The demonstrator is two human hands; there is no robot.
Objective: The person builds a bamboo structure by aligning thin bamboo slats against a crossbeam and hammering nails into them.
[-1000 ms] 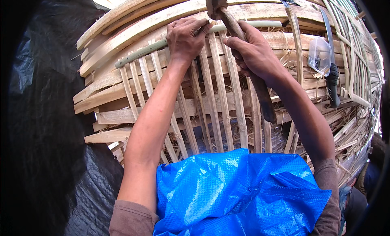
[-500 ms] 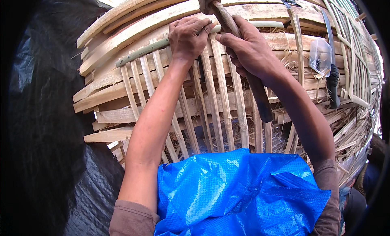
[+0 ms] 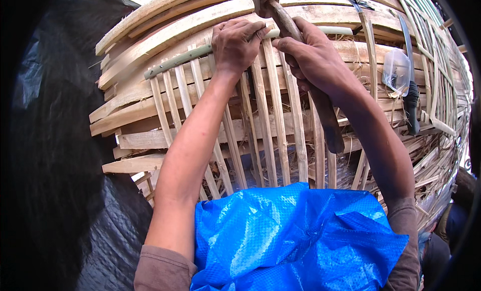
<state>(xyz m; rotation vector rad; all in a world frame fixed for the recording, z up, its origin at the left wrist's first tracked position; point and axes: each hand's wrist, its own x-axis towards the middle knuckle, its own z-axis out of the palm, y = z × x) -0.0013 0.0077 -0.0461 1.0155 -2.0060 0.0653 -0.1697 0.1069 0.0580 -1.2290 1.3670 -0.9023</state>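
Note:
My right hand (image 3: 320,58) is wrapped round the wooden handle of a hammer (image 3: 286,21), whose metal head is raised at the top of the view. The handle's lower end sticks out below my palm. Closed and pinching, my left hand (image 3: 234,46) rests over a green bamboo pole (image 3: 179,61) laid across the tops of several thin wooden slats (image 3: 269,110). What sits between its fingertips is too small to make out. Small dark nail-like marks dot the pole's left part.
Rough planks (image 3: 135,120) lie stacked under the slats. A clear plastic container (image 3: 396,73) of small dark pieces stands at right, beside a dark-handled blade (image 3: 412,103). Bamboo strips (image 3: 436,65) lie farther right. Black sheeting (image 3: 55,140) hangs left; blue tarp (image 3: 295,236) covers my front.
Hammer and right hand have shifted very slightly to the right. My left hand keeps its pinch at the pole, and the whole view has moved a little.

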